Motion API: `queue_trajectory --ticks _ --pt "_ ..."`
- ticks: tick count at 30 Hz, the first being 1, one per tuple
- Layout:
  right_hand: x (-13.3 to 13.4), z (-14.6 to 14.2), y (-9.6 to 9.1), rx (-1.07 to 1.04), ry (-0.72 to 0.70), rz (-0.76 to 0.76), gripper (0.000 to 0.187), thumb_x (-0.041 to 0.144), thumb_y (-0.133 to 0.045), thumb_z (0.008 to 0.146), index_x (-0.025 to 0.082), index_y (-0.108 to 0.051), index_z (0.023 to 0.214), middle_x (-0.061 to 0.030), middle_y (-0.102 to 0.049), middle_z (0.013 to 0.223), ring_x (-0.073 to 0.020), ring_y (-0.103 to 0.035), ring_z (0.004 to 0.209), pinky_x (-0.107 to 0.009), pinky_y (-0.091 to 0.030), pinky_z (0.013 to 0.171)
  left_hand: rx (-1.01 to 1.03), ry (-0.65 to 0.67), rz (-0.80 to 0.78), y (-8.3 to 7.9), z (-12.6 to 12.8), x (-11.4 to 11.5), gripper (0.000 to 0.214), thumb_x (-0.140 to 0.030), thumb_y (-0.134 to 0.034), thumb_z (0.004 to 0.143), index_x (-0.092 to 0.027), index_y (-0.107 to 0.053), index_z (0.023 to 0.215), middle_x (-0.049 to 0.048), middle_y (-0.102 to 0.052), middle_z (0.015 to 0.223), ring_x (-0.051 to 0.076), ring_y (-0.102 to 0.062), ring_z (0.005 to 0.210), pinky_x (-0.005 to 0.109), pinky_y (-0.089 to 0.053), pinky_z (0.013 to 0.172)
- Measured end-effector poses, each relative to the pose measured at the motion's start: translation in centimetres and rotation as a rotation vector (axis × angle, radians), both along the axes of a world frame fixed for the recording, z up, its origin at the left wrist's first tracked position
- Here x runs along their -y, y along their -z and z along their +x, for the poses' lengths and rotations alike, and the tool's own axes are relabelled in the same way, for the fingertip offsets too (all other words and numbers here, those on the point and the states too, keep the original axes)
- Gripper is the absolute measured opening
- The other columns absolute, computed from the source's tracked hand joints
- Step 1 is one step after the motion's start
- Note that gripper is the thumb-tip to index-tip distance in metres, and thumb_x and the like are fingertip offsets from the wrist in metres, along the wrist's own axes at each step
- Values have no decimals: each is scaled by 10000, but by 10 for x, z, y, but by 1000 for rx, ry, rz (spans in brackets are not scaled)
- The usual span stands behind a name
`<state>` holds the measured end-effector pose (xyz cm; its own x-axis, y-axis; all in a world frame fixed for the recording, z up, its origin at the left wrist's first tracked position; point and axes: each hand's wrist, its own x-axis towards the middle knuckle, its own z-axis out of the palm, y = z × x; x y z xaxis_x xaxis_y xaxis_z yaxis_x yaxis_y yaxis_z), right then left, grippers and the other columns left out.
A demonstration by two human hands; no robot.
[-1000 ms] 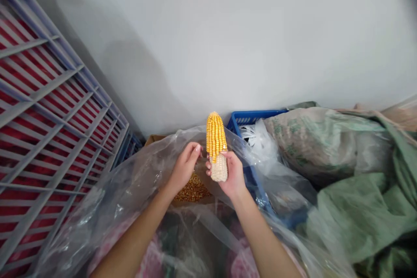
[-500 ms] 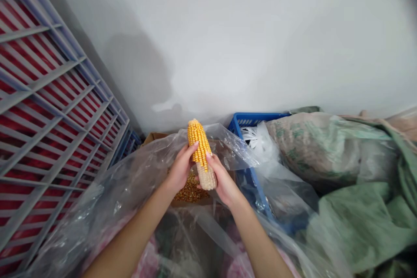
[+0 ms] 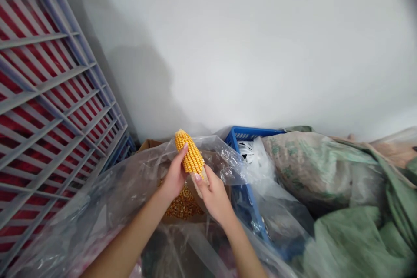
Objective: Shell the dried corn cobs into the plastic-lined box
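Note:
Both hands hold one ear of corn (image 3: 192,155), tilted with its tip up and to the left. Yellow kernels cover its upper part, while the lower end is bare pale cob, partly hidden by fingers. My left hand (image 3: 176,176) grips the left side, thumb lying along the kernels. Around the lower end is my right hand (image 3: 213,191), its thumb at the border between kernels and bare cob. Beneath them, loose corn kernels (image 3: 184,205) lie in a cardboard box (image 3: 150,143) with clear plastic sheeting (image 3: 137,173) draped about it.
A grey-purple slatted plastic crate (image 3: 65,117) with red showing behind it stands at the left. On the right, a blue basket (image 3: 250,208) holds a white plastic bag (image 3: 260,158) and a filled sack (image 3: 306,165). Green cloth (image 3: 355,239) lies at lower right. A white wall (image 3: 244,52) rises behind.
The ear has shifted left and down in view and tilts more to the left. My right hand has turned and now covers more of the bare cob end. The camera view has also shifted slightly.

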<state>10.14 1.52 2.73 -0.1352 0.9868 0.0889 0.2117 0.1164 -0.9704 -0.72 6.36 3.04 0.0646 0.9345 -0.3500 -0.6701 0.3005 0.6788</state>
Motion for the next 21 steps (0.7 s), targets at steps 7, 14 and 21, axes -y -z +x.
queue_trajectory --ticks 7,14,21 --pt "-1 -1 2 66 -39 17 300 345 -392 874 233 -528 1117 -31 -598 1068 -171 -548 957 -260 -381 838 -94 -68 7 6 -1 -1 454 -452 -628 703 -154 -542 1034 61 -644 866 157 -610 730 261 -480 663" --pt "-1 -7 7 -49 76 -53 332 400 -384 866 231 -594 1060 -24 -636 967 -174 -570 867 -272 -403 788 -124 -81 34 6 -3 -2 477 -478 -607 706 -154 -534 1049 69 -641 859 167 -611 745 270 -478 676" --pt "-12 3 30 -255 158 -396 512 555 -410 792 254 -509 1194 -46 -606 1043 -156 -582 779 -295 -465 701 -225 -150 153 -1 -18 -6 415 -469 -608 699 -150 -556 960 68 -635 841 178 -611 784 263 -484 676"
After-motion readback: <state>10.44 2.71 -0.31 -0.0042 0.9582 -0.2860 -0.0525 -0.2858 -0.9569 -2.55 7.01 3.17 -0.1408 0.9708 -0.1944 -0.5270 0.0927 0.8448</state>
